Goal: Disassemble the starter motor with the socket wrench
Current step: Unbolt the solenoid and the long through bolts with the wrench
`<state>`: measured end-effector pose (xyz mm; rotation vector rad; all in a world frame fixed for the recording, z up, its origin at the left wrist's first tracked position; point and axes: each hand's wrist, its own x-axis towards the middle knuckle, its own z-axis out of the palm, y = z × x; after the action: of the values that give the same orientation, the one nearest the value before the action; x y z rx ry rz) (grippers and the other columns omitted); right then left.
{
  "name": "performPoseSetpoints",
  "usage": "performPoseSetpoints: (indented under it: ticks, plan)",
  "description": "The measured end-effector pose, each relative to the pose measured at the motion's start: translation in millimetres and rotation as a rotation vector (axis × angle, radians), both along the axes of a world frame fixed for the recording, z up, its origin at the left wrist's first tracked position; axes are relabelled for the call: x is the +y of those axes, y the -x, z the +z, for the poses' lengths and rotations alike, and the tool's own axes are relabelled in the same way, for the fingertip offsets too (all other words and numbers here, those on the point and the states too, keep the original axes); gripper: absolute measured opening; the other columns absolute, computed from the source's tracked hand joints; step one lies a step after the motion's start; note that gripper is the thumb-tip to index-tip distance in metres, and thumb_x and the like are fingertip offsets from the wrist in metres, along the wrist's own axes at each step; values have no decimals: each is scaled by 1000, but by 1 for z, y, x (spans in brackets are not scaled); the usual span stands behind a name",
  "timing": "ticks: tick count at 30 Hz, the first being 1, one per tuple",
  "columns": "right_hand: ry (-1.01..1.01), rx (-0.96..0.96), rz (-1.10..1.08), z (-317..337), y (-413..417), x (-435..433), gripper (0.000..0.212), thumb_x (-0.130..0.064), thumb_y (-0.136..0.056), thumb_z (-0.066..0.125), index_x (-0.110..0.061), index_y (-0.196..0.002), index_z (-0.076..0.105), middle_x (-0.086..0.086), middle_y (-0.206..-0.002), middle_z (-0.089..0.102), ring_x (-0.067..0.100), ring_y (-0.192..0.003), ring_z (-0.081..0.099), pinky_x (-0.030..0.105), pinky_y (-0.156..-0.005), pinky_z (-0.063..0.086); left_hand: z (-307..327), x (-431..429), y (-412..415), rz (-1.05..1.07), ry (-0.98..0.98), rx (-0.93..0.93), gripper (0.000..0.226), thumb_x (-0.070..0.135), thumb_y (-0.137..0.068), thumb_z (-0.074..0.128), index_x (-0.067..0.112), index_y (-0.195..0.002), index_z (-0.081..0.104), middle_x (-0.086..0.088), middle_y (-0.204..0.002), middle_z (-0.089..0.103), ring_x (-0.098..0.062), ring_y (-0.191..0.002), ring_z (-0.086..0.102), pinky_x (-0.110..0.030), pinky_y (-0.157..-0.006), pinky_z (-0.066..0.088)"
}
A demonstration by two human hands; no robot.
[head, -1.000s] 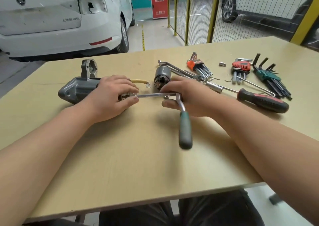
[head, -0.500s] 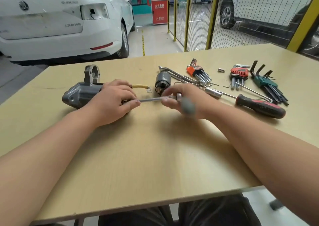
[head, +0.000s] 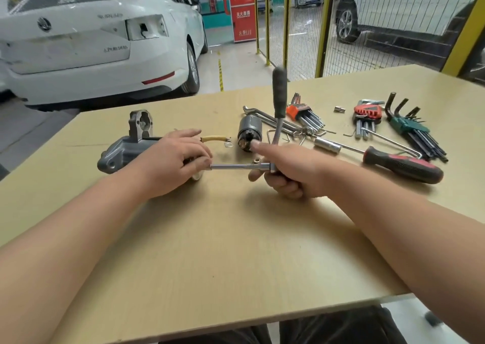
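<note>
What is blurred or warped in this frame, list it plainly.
Head view: the socket wrench smears with motion at its raised green end, while the starter motor is sharp; head view again, wide-angle bowing tilts the yellow fence post and bends the table edge; light is soft, shadows under the arms faint.

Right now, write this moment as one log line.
left hand holds starter motor | right hand grips socket wrench | handle up, blurred

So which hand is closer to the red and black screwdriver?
Right. The right hand grips the wrench just left of the screwdriver; the left hand holds the motor farther left.
</note>
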<state>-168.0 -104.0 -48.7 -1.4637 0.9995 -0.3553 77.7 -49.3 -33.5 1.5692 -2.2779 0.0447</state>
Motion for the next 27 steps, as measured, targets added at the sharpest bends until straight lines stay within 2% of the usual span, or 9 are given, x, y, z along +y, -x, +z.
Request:
performPoseSetpoints:
  ticks: [5, 9, 13, 15, 19, 21, 23, 25, 27]
  plan:
    - [29, -33, -38, -2, -2, -2, 59, -63, -92, 35, -11, -82, 58, -2, -44, 34, 14, -34, 26, 15, -37, 23, -8, 4, 1, 83, -37, -138, 50, 52, -94, 25, 31, -110, 66, 18, -138, 41, -13, -139, 15, -43, -112, -3]
    - [816, 224, 15, -2, 5, -5, 38, -51, -92, 46, -16, -90, 59, -3, -70, 62, 17, -65, 59, 27, -57, 45, -12, 3, 4, 90, -12, -119, 43, 49, -89, 31, 34, -109, 66, 19, -138, 40, -13, -135, 19, -40, -108, 0]
    - [1238, 317, 182, -1, 16, -10, 27, -38, -88, 62, -25, -111, 56, -11, -101, 52, 13, -85, 51, 29, -72, 43, -12, 2, 3, 84, 12, -134, 45, 50, -86, 30, 32, -110, 65, 26, -127, 43, -12, -132, 22, -32, -102, 3]
    - [1075, 294, 138, -5, 12, -6, 29, -44, -90, 59, -19, -104, 60, -4, -92, 60, 18, -81, 57, 32, -71, 46, -13, 2, 3, 69, 33, -125, 44, 49, -87, 31, 31, -107, 66, 31, -117, 44, -11, -131, 24, -30, -100, 4]
    - [58, 9, -21, -1, 0, 1, 65, -69, -88, 36, -11, -81, 64, -2, -45, 39, 15, -35, 28, 18, -39, 23, -11, 4, 0, 9, 89, -38, 26, 44, -87, 52, 28, -96, 71, 29, -103, 53, -12, -126, 37, -41, -104, 15]
    - [-78, -60, -52, 0, -1, -1, 66, -69, -90, 33, -10, -81, 61, -2, -42, 32, 13, -33, 23, 15, -37, 19, -11, 4, -2, 2, 135, 28, 14, 37, -84, 65, 28, -92, 72, 27, -100, 57, -9, -122, 42, -47, -104, 23]
    - [276, 50, -2, -2, 2, -1, 50, -61, -91, 40, -17, -79, 61, -3, -45, 46, 15, -37, 38, 20, -38, 30, -11, 4, -3, 3, 137, 54, 16, 36, -80, 68, 30, -94, 71, 27, -102, 58, -4, -122, 41, -45, -106, 21]
    - [884, 224, 50, -1, 8, -3, 23, -45, -90, 56, -24, -87, 62, -7, -71, 62, 13, -62, 56, 29, -57, 47, -12, 0, -4, -8, 87, 18, 21, 41, -82, 64, 35, -102, 67, 32, -108, 52, 1, -125, 32, -37, -105, 13]
    - [1286, 296, 107, -1, 12, -6, 21, -33, -86, 67, -24, -105, 61, -7, -94, 60, 10, -80, 54, 30, -70, 47, -11, -4, -6, -16, 50, -17, 22, 44, -88, 56, 35, -106, 65, 35, -110, 47, 1, -126, 27, -32, -102, 10]
